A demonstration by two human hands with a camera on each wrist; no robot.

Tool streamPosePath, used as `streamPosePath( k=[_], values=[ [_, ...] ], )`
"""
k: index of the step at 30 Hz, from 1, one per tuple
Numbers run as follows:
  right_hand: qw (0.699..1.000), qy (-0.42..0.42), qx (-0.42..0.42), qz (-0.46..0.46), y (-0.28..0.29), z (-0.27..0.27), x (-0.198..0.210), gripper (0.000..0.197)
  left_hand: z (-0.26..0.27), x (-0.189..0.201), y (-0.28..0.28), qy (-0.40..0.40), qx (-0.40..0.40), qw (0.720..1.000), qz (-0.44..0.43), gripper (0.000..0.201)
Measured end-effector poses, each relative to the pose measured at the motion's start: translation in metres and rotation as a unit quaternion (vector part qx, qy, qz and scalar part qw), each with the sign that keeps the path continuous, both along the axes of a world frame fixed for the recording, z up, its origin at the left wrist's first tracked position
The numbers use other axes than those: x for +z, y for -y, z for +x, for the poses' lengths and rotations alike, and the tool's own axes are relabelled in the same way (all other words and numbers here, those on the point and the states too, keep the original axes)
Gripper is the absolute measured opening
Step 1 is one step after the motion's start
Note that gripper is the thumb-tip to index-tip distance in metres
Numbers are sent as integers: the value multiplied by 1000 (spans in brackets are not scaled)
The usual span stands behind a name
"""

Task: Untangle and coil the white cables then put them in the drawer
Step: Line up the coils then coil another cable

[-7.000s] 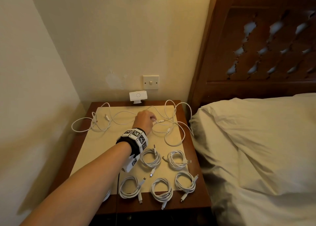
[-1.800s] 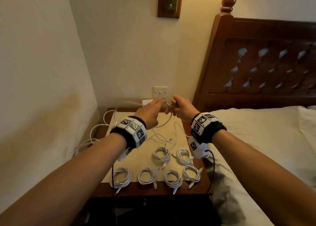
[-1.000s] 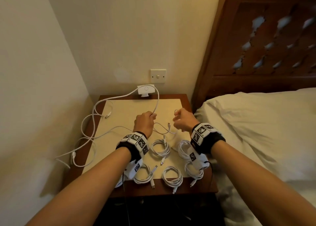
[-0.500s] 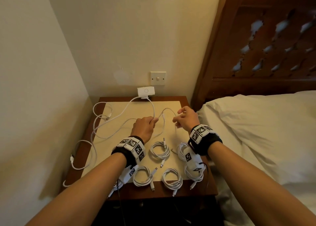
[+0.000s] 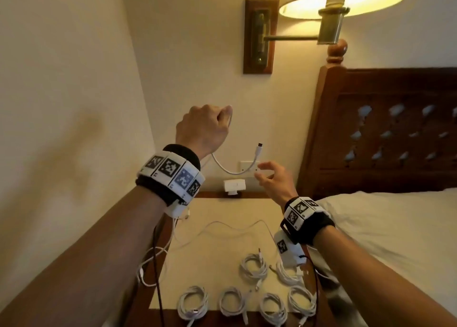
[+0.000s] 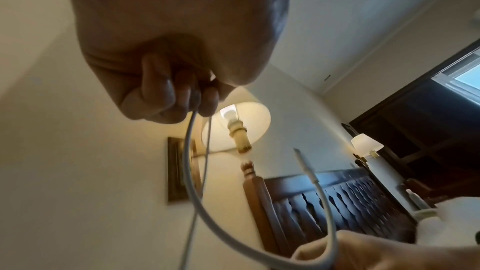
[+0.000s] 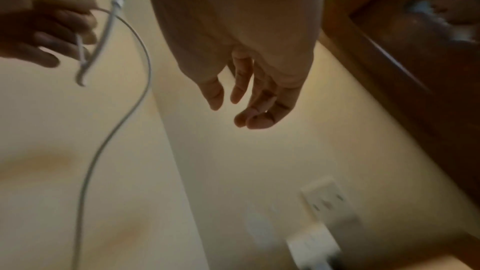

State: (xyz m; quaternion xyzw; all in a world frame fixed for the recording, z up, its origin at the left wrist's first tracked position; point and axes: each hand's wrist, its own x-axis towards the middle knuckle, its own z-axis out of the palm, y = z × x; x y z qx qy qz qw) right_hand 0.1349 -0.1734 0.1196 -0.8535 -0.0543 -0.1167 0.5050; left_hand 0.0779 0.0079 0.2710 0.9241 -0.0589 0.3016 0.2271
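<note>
My left hand [image 5: 222,119] is raised high above the nightstand, its fingers [image 6: 176,98] curled round a loose white cable [image 5: 230,172]. The cable sags in a loop and ends in a free plug [image 5: 259,145] that points up. My right hand [image 5: 265,172] hovers just below that plug with its fingers [image 7: 249,100] spread, holding nothing. More of the cable [image 5: 222,228] trails over the cream mat [image 5: 210,265]. Several coiled white cables [image 5: 252,268] lie in rows at the mat's front. No drawer shows in any view.
A lit wall lamp [image 5: 341,3] hangs above the hands. The dark wooden headboard [image 5: 383,129] and the bed [image 5: 395,228] are on the right. A white adapter [image 5: 233,185] sits under a wall switch [image 5: 247,167]. A wall closes the left side.
Both hands have risen from the nightstand. The left hand has lifted the cable high, and the right hand has let go and opened. The head view has tilted up.
</note>
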Motion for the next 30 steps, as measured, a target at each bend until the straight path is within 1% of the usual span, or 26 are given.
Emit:
streamPosePath(
  k=[2,4,5,6,7,8,10,12,14,15,16,17,18,19,20,21,22,23,24,25,27,28,29,30],
  values=[
    [998,48,32,22,-15,-13,54,48,-20,42,-7,26,2,1000,14,49],
    [994,91,60,31,-30,-29,107,70,-42,81,-14,71,7,997,24,44],
    [991,97,84,44,-38,-39,132,79,-55,100,-16,99,12,995,25,42],
    [987,87,116,66,-46,-49,154,84,-67,119,-19,128,17,991,24,42],
    [982,70,152,91,-55,-61,174,82,-81,139,-20,158,21,987,24,43],
    [974,49,192,112,-63,-74,190,75,-96,158,-21,185,23,982,20,43],
    [957,22,259,130,-80,-102,215,54,-125,193,-22,236,24,971,9,43],
    [944,29,303,129,-94,-127,229,38,-149,222,-26,278,25,960,2,43],
    [938,39,320,129,-106,-146,237,32,-167,244,-31,302,23,953,-2,42],
    [944,50,301,129,-110,-156,242,33,-174,252,-34,307,23,951,-2,42],
    [958,71,251,122,-114,-163,247,35,-181,259,-37,312,27,950,0,41],
    [973,103,176,110,-117,-167,253,40,-188,264,-40,316,32,948,0,41],
    [980,132,107,104,-118,-171,260,46,-196,268,-44,322,36,946,-3,41],
    [981,144,77,103,-117,-177,267,52,-203,272,-46,329,39,944,-7,41],
    [982,135,90,101,-115,-182,273,55,-211,276,-47,335,43,941,-8,41],
    [981,114,132,88,-114,-187,278,52,-218,280,-48,341,46,939,-6,41],
    [976,98,184,58,-111,-193,280,43,-225,284,-48,345,52,937,-4,41],
    [970,97,220,34,-108,-201,282,30,-232,288,-49,347,60,936,-9,41],
    [963,107,242,44,-103,-207,284,22,-237,292,-51,347,73,935,-19,43],
    [959,117,247,80,-97,-213,289,23,-241,294,-56,346,90,933,-32,45],
    [949,123,216,196,-81,-218,305,26,-247,294,-71,326,137,934,-56,49],
    [941,112,203,246,-73,-222,314,28,-247,292,-80,316,162,933,-61,50],
    [935,93,197,279,-64,-227,324,33,-247,288,-88,303,185,933,-64,52],
    [932,74,201,292,-56,-232,332,40,-246,283,-95,281,205,935,-68,53]
  ],
)
